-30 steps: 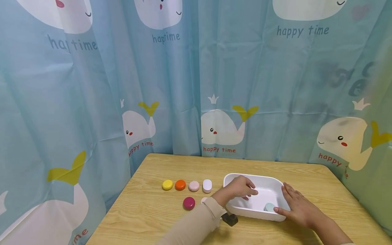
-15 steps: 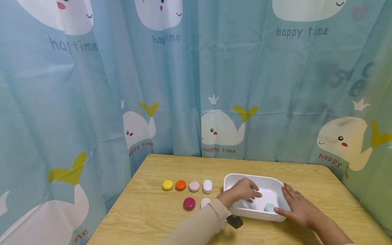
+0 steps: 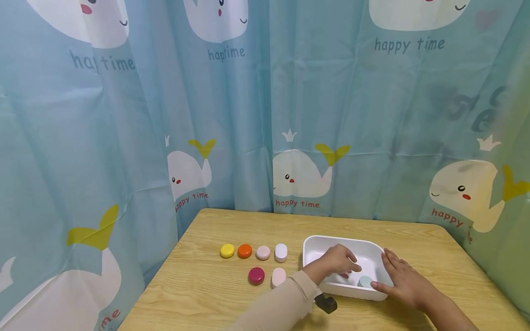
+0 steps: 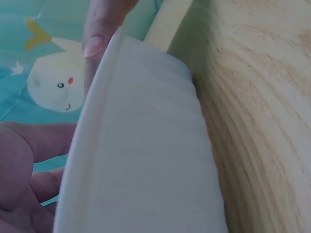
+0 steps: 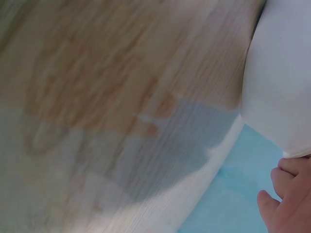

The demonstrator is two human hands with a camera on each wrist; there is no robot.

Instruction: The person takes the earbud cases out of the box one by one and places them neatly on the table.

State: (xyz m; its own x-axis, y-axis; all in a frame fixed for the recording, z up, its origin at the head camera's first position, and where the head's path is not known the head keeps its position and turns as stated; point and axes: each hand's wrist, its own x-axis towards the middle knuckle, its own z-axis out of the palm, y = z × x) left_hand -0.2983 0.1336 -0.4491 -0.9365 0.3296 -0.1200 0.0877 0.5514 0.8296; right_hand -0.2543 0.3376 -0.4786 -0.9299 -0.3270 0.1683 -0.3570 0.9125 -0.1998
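A white plastic tray (image 3: 352, 290) with high walls stands at the right of the table in the head view. My left hand (image 3: 341, 259) reaches over its near wall, fingers loosely bent above the tray's floor, with nothing seen in them. Just right of those fingers, a pale mint round piece (image 3: 365, 281) lies inside the tray. My right hand (image 3: 407, 280) holds the tray's right end, fingers along the outside and thumb over the near corner of the rim. In the left wrist view, the tray's outer wall (image 4: 146, 136) partly covers the left hand (image 4: 24, 179).
Left of the tray, smooth rounded pieces lie on the wooden table (image 3: 198, 285): yellow (image 3: 227, 250), orange (image 3: 244, 251), pale pink (image 3: 262, 252), white oval (image 3: 281, 253), dark red (image 3: 256, 276) and pale pink oval (image 3: 279, 277). A blue whale-print curtain (image 3: 232, 115) hangs behind.
My left hand has slid rightward over the tray toward the mint piece, and its sleeve has uncovered the pale pink oval piece. The right hand keeps its place on the tray.
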